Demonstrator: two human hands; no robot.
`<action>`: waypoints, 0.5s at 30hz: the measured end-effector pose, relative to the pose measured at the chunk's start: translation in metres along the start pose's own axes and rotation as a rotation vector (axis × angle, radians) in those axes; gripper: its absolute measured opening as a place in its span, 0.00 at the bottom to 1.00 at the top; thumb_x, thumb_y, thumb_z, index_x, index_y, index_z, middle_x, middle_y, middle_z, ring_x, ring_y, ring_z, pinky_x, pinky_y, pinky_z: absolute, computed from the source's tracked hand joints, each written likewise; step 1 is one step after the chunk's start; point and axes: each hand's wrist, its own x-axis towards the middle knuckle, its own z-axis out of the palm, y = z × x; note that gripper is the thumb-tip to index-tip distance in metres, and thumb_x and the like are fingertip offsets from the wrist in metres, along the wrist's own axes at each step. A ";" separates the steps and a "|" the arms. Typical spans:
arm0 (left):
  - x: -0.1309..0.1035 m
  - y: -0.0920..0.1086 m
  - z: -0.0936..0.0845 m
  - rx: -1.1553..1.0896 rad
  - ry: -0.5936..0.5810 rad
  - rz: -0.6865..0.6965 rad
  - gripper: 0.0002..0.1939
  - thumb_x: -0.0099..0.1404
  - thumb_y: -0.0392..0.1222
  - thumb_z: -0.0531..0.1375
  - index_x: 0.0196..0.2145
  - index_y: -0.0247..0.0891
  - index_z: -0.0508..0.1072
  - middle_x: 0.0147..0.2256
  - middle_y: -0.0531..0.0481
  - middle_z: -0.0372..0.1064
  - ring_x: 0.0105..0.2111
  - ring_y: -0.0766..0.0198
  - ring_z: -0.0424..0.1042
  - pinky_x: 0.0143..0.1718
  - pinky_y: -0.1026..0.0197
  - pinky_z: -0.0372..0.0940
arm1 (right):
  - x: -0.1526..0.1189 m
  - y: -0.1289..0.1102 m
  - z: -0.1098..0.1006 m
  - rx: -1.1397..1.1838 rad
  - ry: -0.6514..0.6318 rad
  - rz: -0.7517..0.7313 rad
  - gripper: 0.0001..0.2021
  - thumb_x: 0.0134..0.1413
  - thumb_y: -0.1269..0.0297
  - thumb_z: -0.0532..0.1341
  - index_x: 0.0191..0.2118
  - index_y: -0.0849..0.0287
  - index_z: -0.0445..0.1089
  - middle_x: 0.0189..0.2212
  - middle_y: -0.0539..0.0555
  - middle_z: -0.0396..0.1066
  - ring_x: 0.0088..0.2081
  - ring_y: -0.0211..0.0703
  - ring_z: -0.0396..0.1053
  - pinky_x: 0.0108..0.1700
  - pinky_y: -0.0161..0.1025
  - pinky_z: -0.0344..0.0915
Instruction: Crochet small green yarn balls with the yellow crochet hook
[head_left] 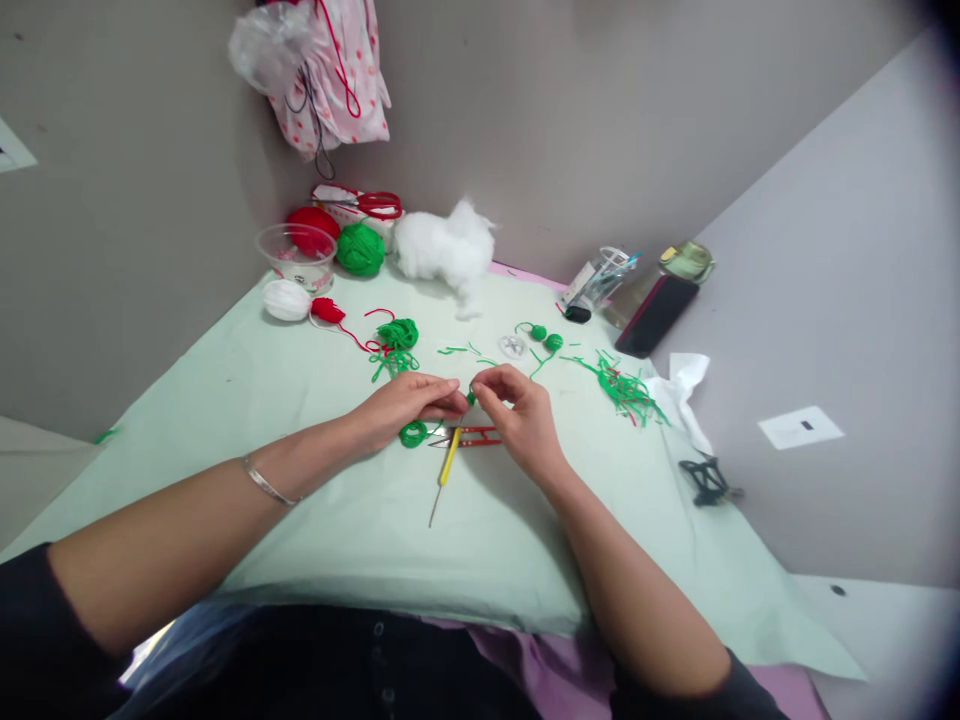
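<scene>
Over the middle of the table, my left hand [424,398] and my right hand [521,415] meet at the fingertips. Between them they pinch a small piece of green yarn work [471,398]; its shape is mostly hidden by the fingers. Both hands are closed. Just below lies a crochet hook [450,458] with a yellow handle, its metal end pointing toward me. Behind it rest red-handled scissors [480,437], partly covered by my right hand. A small coil of green yarn [412,434] sits under my left fingers.
Green yarn tangle [397,335], red yarn [328,311], white yarn ball [286,300] and green yarn ball [361,250] lie back left. White stuffing [442,245] is behind. To the right are two small green balls [553,343], yarn scraps [628,392] and a phone [658,317].
</scene>
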 end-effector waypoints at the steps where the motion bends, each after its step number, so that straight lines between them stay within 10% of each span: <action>1: 0.000 0.001 0.001 0.001 -0.007 -0.005 0.22 0.59 0.60 0.71 0.31 0.35 0.84 0.37 0.40 0.83 0.42 0.53 0.81 0.54 0.52 0.72 | 0.000 0.000 0.000 0.007 -0.001 -0.001 0.05 0.60 0.64 0.62 0.33 0.56 0.73 0.31 0.51 0.76 0.32 0.40 0.72 0.38 0.39 0.71; 15: 0.001 0.003 0.002 0.063 0.051 0.011 0.10 0.52 0.44 0.73 0.27 0.39 0.77 0.28 0.50 0.77 0.33 0.61 0.79 0.42 0.57 0.73 | -0.005 0.002 -0.001 -0.352 -0.138 -0.300 0.06 0.64 0.69 0.59 0.37 0.54 0.72 0.38 0.55 0.73 0.37 0.42 0.71 0.37 0.39 0.70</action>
